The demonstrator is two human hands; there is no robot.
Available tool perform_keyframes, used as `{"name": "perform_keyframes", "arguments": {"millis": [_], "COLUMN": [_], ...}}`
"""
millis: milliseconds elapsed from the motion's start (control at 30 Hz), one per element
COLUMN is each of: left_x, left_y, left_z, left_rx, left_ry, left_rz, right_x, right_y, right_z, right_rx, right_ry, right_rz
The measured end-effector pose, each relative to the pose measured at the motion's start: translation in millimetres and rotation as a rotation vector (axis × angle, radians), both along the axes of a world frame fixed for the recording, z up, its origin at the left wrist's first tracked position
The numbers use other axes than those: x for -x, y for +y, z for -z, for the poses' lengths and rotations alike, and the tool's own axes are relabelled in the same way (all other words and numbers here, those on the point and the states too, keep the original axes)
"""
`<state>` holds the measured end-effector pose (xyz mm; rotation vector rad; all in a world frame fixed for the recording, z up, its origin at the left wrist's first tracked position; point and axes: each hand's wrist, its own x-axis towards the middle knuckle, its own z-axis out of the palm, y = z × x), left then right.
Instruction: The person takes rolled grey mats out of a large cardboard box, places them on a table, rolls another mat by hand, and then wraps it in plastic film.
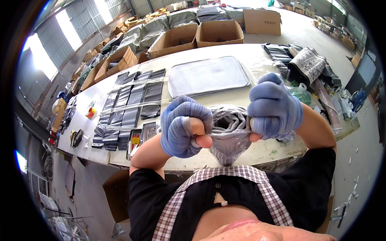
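My left hand (183,127), in a blue knitted glove with bare thumb and fingertip showing, is closed on the left rim of a see-through plastic bag (230,148). On the opposite rim my right hand (275,110), gloved alike, pinches the plastic with its thumb tip. Inside the bag sits a rolled-up grey sheet (228,121), its coiled end facing up at me. The bag narrows downward toward my apron at the table's near edge. Beyond the hands lies a flat stack of pale grey rectangular sheets (209,76).
Dark folded plastic packs (128,98) lie in rows under see-through strips on the white table (177,160). A roll of tape (91,112) and a small tray (134,140) sit left. A patterned roll (307,62) lies right. Open cardboard boxes (219,34) stand beyond the far edge.
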<state>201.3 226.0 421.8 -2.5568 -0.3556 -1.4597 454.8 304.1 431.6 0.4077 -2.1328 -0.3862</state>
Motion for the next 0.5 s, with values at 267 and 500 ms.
{"name": "perform_keyframes", "arguments": {"millis": [267,500], "left_x": [-13.1,15.3], "left_y": [-7.5,-18.2], "left_z": [-53.8,-37.5], "left_rx": [0.372,-0.028], "left_ry": [0.358,0.416], "left_rz": [0.565,-0.073], "right_x": [5.9,-8.7], "right_y": [-34.7,-24.9], "right_z": [-32.2,-18.1], "right_rx": [0.228,-0.029], "right_ry": [-0.401,-0.250], "right_rz": [-0.342,0.082]}}
